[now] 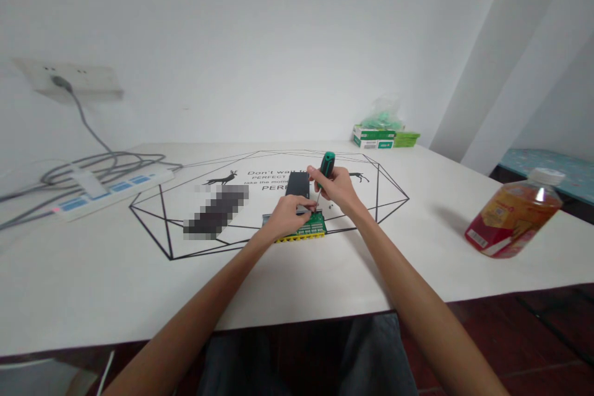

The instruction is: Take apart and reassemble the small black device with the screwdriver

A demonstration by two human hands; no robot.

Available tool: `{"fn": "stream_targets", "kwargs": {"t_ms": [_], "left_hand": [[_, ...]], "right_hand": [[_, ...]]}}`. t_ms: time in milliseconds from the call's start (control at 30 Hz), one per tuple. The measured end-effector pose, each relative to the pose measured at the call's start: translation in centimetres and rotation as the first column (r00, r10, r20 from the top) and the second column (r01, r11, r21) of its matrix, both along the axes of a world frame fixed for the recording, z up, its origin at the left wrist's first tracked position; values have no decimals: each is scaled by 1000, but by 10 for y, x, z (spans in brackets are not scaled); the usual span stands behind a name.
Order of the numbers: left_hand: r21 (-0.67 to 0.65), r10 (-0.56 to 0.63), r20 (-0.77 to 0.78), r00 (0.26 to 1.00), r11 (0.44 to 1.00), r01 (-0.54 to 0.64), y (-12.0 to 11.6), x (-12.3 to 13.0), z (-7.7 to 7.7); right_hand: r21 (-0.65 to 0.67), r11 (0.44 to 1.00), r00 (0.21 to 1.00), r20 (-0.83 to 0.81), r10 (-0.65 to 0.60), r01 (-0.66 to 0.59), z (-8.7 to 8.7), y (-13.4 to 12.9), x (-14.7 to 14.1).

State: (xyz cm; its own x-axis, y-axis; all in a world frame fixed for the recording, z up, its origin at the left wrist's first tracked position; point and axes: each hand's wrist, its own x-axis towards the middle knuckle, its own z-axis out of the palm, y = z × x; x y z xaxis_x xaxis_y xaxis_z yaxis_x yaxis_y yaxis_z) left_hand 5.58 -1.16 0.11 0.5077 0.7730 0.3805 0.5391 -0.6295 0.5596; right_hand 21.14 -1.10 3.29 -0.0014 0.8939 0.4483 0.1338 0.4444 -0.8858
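Observation:
My right hand [340,188] is wrapped round a screwdriver [327,164] with a green and black handle. Its thin shaft slants down to the back edge of a green circuit board [317,223], which has a yellow strip along its front. Over the left part of the board lies my left hand [289,215], its fingertips pinched together close to the screwdriver's tip. Whatever they grip there is too small or too covered to tell. Just behind the left hand rests a flat black rectangular object [299,183].
A drink bottle [514,213] stands at the right. On the left lie a power strip [116,189] and coiled grey cables [111,164]. Green and white boxes [374,136] with a plastic bag sit at the back right. A blurred-out dark object [216,211] lies left of the board.

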Motion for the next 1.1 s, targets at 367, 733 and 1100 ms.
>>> {"fn": "stream_targets", "kwargs": {"t_ms": [367,733,1100], "left_hand": [[70,115,75,991,990,-120,8,-5,-3],[89,206,-122,971,977,-196,16,-21,4],[-307,-50,-184,982,952,-9,23,-62,14]], "right_hand": [[-13,1000,990,-138,10,-12,5,-2,-2],[0,1000,994,-108,-25,25,-1,2,-1],[-4,998,995,-76,61,-61,6,-13,-9]]}}
